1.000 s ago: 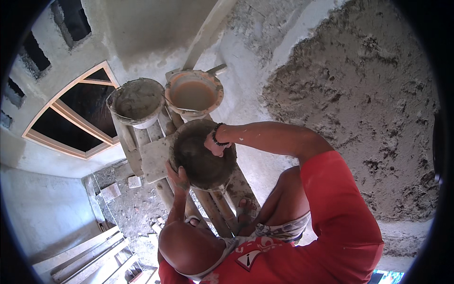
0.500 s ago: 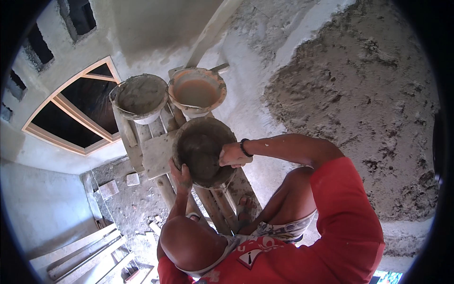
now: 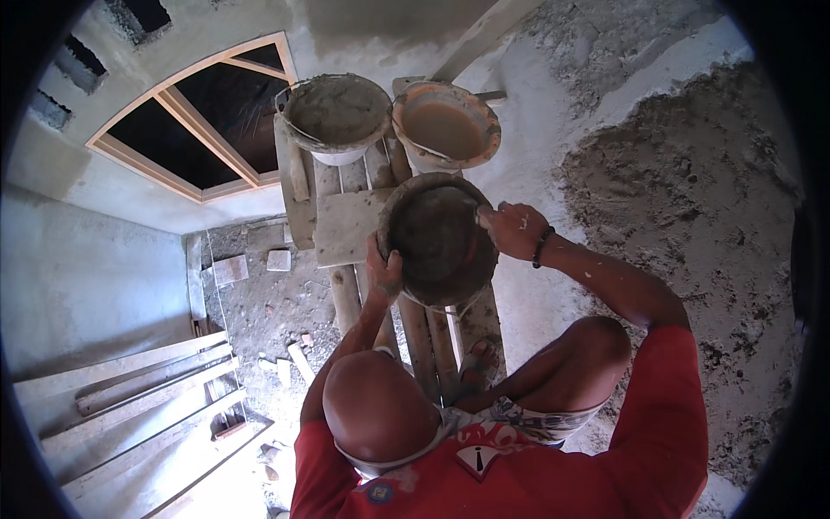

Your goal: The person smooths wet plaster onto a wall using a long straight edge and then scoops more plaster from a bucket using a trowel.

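Note:
A bucket of wet grey mortar (image 3: 432,233) stands on the plank platform between my arms. My left hand (image 3: 383,270) grips its left rim, thumb over the edge. At the right rim my right hand (image 3: 515,230) is closed, its fingertips reaching just inside the wall. It appears to hold a hand tool, mostly hidden by my fingers and the dark mortar; a reddish streak shows in the bucket below it. Beyond stand a second bucket of mortar (image 3: 339,111) on the left and an orange-rimmed bucket of murky water (image 3: 445,130) on the right.
A flat, mortar-smeared board (image 3: 346,229) lies left of the bucket. My knees and a sandalled foot (image 3: 480,363) are close by on the poles and planks. Rough plaster wall (image 3: 692,199) rises at right. Left are a wooden window frame (image 3: 207,138), rubble far below and stacked boards (image 3: 143,372).
The view has shifted, so everything sits further right and higher. My right hand has moved from inside the bucket outward to its right rim; the pale handle under it no longer shows.

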The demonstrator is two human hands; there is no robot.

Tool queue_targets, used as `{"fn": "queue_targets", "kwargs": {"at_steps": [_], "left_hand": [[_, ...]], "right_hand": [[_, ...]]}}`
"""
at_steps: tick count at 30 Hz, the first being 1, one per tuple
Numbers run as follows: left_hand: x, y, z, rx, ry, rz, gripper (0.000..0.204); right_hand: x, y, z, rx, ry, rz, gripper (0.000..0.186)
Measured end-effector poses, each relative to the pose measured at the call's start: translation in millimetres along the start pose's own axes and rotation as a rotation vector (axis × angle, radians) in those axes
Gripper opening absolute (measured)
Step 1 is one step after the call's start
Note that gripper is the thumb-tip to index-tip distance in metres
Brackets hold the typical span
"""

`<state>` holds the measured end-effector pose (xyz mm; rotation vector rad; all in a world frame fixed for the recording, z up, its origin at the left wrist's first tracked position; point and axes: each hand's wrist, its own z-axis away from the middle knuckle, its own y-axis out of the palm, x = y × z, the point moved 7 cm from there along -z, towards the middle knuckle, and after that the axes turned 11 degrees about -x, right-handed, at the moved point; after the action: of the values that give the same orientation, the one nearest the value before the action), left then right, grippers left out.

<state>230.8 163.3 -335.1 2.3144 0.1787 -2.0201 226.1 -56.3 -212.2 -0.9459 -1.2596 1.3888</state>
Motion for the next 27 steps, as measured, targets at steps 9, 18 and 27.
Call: {"fn": "queue_targets", "kwargs": {"at_steps": [9, 18, 27], "left_hand": [[14.0, 3.7, -8.7, -0.013, 0.056, 0.000, 0.044], [12.5, 4.5, -8.2, -0.007, -0.040, 0.017, 0.044], [0.2, 5.2, -8.6, 0.008, -0.069, 0.004, 0.043]], "right_hand": [[34.9, 49.0, 1.7, 0.186, -0.226, 0.057, 0.020], [29.2, 68.9, -1.4, 0.348, -0.191, 0.131, 0.019], [10.7, 9.8, -28.5, 0.019, -0.129, 0.219, 0.018]]}}
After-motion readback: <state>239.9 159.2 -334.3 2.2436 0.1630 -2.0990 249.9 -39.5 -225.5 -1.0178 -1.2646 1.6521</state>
